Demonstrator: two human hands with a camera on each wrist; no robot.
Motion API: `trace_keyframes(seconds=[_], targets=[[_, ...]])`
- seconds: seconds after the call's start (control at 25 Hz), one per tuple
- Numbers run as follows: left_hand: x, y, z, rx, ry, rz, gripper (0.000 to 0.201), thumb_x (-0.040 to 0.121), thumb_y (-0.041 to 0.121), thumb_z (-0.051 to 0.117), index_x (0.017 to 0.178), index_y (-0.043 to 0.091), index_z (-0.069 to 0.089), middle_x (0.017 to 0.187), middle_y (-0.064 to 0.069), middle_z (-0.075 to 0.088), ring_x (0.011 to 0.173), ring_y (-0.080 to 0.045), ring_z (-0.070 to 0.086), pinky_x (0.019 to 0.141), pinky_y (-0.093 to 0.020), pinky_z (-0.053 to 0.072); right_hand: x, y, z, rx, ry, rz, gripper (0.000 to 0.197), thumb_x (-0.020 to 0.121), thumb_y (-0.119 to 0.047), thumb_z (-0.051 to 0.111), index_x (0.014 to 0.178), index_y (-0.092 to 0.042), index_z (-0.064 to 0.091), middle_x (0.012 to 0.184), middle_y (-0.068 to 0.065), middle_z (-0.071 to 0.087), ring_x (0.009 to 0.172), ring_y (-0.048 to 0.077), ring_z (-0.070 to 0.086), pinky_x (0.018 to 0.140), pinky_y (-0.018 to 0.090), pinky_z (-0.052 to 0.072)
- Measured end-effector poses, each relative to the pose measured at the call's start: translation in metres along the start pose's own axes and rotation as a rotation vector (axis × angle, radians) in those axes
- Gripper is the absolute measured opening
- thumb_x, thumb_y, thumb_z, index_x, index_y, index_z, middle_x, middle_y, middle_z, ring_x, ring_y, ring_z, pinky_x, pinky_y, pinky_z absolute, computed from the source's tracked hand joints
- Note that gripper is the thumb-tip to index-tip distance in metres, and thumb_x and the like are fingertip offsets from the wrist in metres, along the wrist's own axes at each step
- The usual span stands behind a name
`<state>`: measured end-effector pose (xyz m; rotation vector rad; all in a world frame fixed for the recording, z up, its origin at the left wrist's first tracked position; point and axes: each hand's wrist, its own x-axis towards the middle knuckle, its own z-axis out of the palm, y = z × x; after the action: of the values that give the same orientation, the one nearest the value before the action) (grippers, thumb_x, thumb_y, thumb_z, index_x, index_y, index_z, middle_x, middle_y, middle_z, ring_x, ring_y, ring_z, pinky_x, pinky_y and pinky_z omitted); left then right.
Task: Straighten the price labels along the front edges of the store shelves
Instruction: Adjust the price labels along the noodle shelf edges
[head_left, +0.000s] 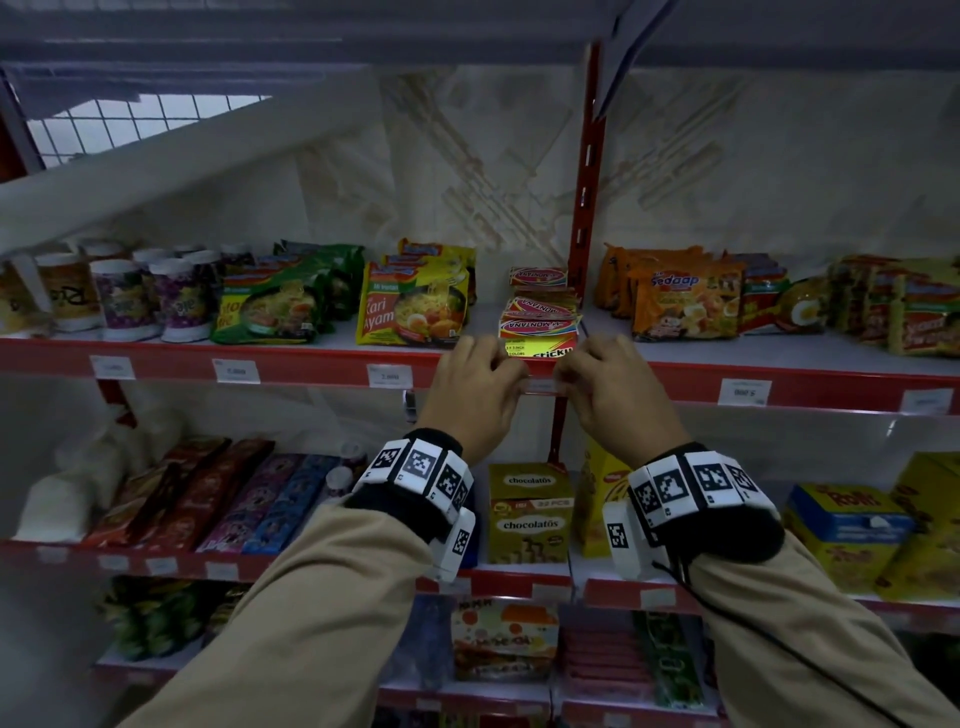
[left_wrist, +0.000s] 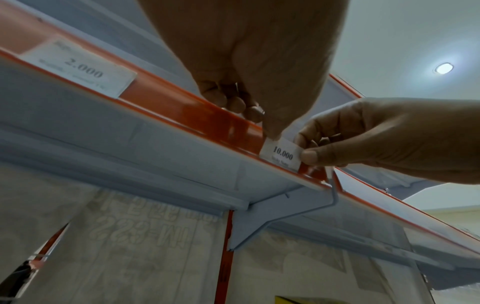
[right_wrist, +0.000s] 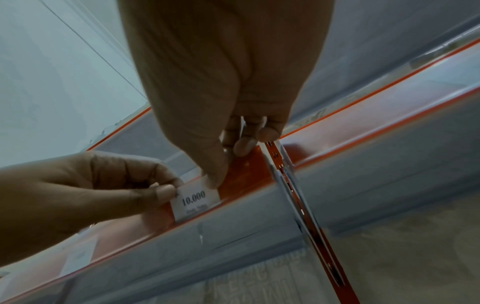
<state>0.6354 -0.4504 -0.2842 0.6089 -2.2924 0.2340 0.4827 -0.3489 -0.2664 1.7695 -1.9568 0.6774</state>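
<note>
Shelving fills the head view, with the red front rail (head_left: 311, 364) of the noodle shelf running across it and several price labels sitting in it. Both hands meet on that rail just below a stack of sticky-note packs (head_left: 540, 332), close to the red upright (head_left: 584, 208). The left hand (head_left: 472, 384) and the right hand (head_left: 613, 389) sit side by side with a small gap between them, and the 10.000 label (left_wrist: 281, 154) lies in that gap, inside the rail channel. From the wrist views, each hand pinches one end of it: the left thumb presses its upper left corner, and the right thumb and forefinger nip its right edge. Its neighbour, the 2.000 label (left_wrist: 78, 67), lies further left, untouched. The label looks like a thin paper slip, very light and easily creased or torn, so it probably wants gentle, even pressure at both ends and a slide along the channel, not a tug. Whether a clear strip covers it cannot be told.
</note>
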Motion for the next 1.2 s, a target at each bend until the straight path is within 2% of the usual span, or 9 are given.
trace_keyframes(seconds=[0.08, 0.28, 0.48, 0.6, 0.72, 0.88, 1.0, 1.08, 1.2], targets=[[0.001, -0.001, -0.002, -0.046, -0.006, -0.011, 0.020, 0.094, 0.027, 0.051, 0.108, 0.015, 0.058, 0.103, -0.005, 0.052, 0.096, -0.024, 0.044, 0.078, -0.036, 0.038, 0.001, -0.001, -0.001, -0.016, -0.009, 0.001, 0.014, 0.090, -0.019, 0.058, 0.100, -0.012, 0.066, 0.103, 0.008, 0.057, 0.098, 0.026, 0.045, 0.081, 0.040, 0.041], [0.002, -0.002, -0.003, -0.078, -0.029, -0.015, 0.013, 0.094, 0.024, 0.052, 0.099, 0.014, 0.058, 0.100, -0.005, 0.051, 0.094, -0.024, 0.043, 0.078, -0.036, 0.037, 0.001, -0.002, -0.004, 0.009, 0.005, 0.012, 0.009, 0.087, -0.016, 0.060, 0.096, -0.016, 0.061, 0.099, 0.004, 0.056, 0.094, 0.023, 0.045, 0.076, 0.035, 0.039], [0.003, -0.004, -0.004, -0.074, -0.023, -0.002, 0.011, 0.093, 0.020, 0.054, 0.101, 0.015, 0.060, 0.098, -0.005, 0.051, 0.093, -0.024, 0.044, 0.078, -0.039, 0.040, 0.001, -0.006, -0.003, -0.024, 0.005, 0.035, 0.009, 0.086, -0.016, 0.061, 0.096, -0.015, 0.061, 0.098, 0.005, 0.055, 0.094, 0.025, 0.045, 0.075, 0.039, 0.042], [0.000, -0.004, -0.002, -0.098, 0.044, -0.010, 0.022, 0.087, 0.011, 0.060, 0.109, 0.013, 0.061, 0.100, -0.008, 0.054, 0.093, -0.028, 0.048, 0.077, -0.041, 0.043, -0.001, -0.008, 0.000, 0.019, 0.066, 0.046, 0.014, 0.084, -0.013, 0.062, 0.096, -0.014, 0.056, 0.099, 0.005, 0.055, 0.094, 0.026, 0.045, 0.072, 0.041, 0.043], [-0.001, -0.009, -0.004, -0.114, 0.078, 0.026, 0.021, 0.083, 0.005, 0.061, 0.103, 0.011, 0.061, 0.098, -0.008, 0.054, 0.090, -0.028, 0.049, 0.073, -0.040, 0.045, -0.005, -0.010, 0.006, -0.008, 0.146, 0.056, 0.014, 0.083, -0.014, 0.063, 0.096, -0.012, 0.057, 0.099, 0.006, 0.054, 0.093, 0.026, 0.045, 0.073, 0.040, 0.043], [-0.005, -0.009, -0.003, -0.121, 0.120, 0.028, 0.014, 0.084, 0.012, 0.060, 0.097, 0.011, 0.063, 0.096, -0.007, 0.053, 0.090, -0.026, 0.048, 0.072, -0.038, 0.044, -0.009, -0.009, 0.011, -0.055, 0.258, 0.054, 0.019, 0.080, -0.014, 0.068, 0.098, -0.011, 0.063, 0.098, 0.008, 0.056, 0.092, 0.028, 0.047, 0.075, 0.038, 0.039], [-0.009, -0.006, -0.003, -0.029, 0.148, 0.011, 0.017, 0.082, 0.021, 0.061, 0.098, 0.016, 0.064, 0.097, -0.004, 0.054, 0.091, -0.025, 0.049, 0.077, -0.036, 0.041, -0.009, -0.005, 0.013, -0.050, 0.300, 0.020, 0.022, 0.079, -0.012, 0.071, 0.098, -0.011, 0.064, 0.096, 0.006, 0.060, 0.090, 0.029, 0.050, 0.075, 0.039, 0.040], [-0.010, -0.007, -0.003, 0.029, 0.162, 0.011, 0.019, 0.081, 0.025, 0.061, 0.099, 0.020, 0.065, 0.099, -0.002, 0.054, 0.093, -0.024, 0.049, 0.080, -0.037, 0.038, -0.009, -0.002, 0.017, -0.044, 0.334, 0.004, 0.018, 0.078, -0.013, 0.074, 0.092, -0.011, 0.064, 0.093, 0.006, 0.059, 0.089, 0.029, 0.050, 0.074, 0.039, 0.041], [-0.010, -0.005, -0.001, 0.028, 0.146, -0.045, 0.022, 0.083, 0.028, 0.060, 0.104, 0.021, 0.062, 0.106, -0.001, 0.054, 0.099, -0.024, 0.048, 0.083, -0.038, 0.037, -0.012, 0.008, 0.021, -0.090, 0.372, 0.022, 0.016, 0.079, -0.026, 0.073, 0.085, -0.015, 0.064, 0.094, 0.005, 0.057, 0.090, 0.029, 0.048, 0.074, 0.039, 0.039]])
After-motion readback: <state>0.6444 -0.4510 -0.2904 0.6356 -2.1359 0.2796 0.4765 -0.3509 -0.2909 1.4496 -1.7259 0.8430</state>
